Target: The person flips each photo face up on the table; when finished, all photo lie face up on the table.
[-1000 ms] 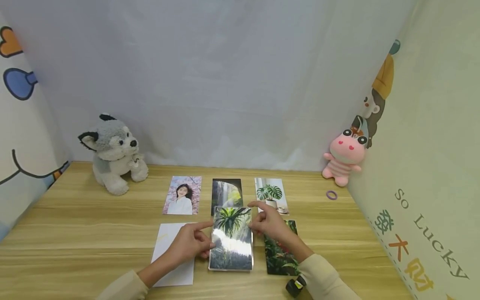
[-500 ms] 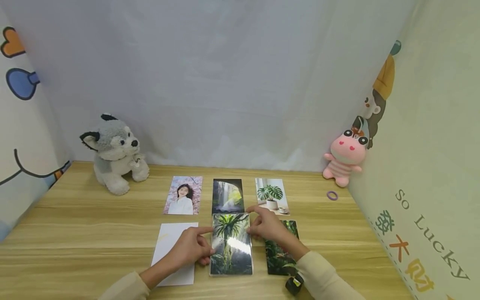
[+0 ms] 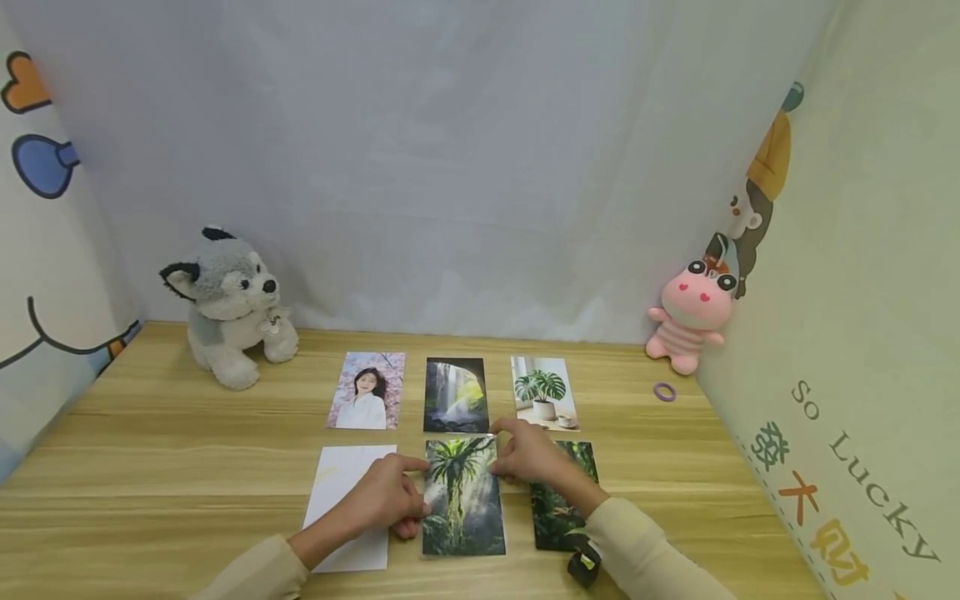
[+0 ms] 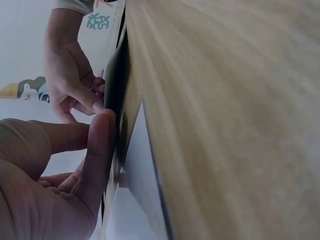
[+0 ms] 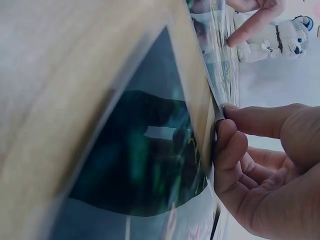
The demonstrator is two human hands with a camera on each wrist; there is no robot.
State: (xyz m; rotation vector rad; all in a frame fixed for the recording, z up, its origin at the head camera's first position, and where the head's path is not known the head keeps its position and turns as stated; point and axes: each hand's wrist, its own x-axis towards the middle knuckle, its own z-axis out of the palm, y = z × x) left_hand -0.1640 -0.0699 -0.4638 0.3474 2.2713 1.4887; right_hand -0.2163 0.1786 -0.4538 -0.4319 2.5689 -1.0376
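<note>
Both hands hold a photo print (image 3: 462,500) of a hanging fern in a misty forest, in the front row's middle. My left hand (image 3: 388,496) pinches its left edge, its forearm crossing over a white sheet (image 3: 337,483). At the upper right edge, my right hand (image 3: 531,454) pinches the print between thumb and fingers. In the left wrist view the held print (image 4: 116,82) is seen nearly edge-on, slightly off the wood. Beneath my right forearm lies a dark foliage photo (image 3: 555,512), partly hidden. Just behind the held print is a waterfall photo (image 3: 455,396).
A portrait photo (image 3: 367,390) and a potted-plant photo (image 3: 543,392) complete the back row. A plush husky (image 3: 236,312) sits back left, a pink plush toy (image 3: 687,317) back right. Near that toy is a purple ring (image 3: 664,392). A small black object (image 3: 583,567) is by my right sleeve.
Both hands have brought the fern print down and toward me, off the waterfall photo, which is now fully uncovered. The bright glare on the print has gone.
</note>
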